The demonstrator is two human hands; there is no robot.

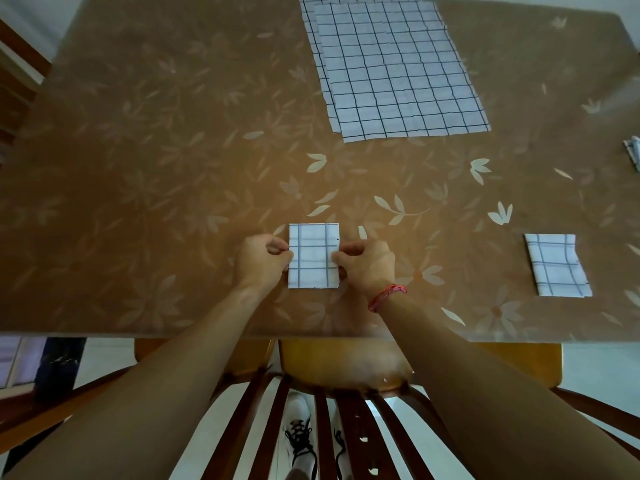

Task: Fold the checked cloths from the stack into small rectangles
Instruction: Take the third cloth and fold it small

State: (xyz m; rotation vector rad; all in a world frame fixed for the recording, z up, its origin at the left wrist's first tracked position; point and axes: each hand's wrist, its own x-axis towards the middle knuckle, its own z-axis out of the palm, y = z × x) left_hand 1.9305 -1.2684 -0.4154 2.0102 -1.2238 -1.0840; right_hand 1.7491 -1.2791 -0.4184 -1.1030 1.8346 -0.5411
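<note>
A small folded checked cloth [313, 252] lies flat near the table's front edge. My left hand [261, 263] pinches its left edge and my right hand [369, 263] pinches its right edge, fingers curled onto the fabric. A stack of flat, unfolded checked cloths [394, 67] lies at the far middle of the table. Another folded checked rectangle [556, 266] rests at the right, apart from both hands.
The brown table [156, 168] has a pale leaf pattern and a front edge just below my wrists. A small checked item [633, 155] shows at the far right edge. A wooden chair back [346, 410] stands under the table's front edge.
</note>
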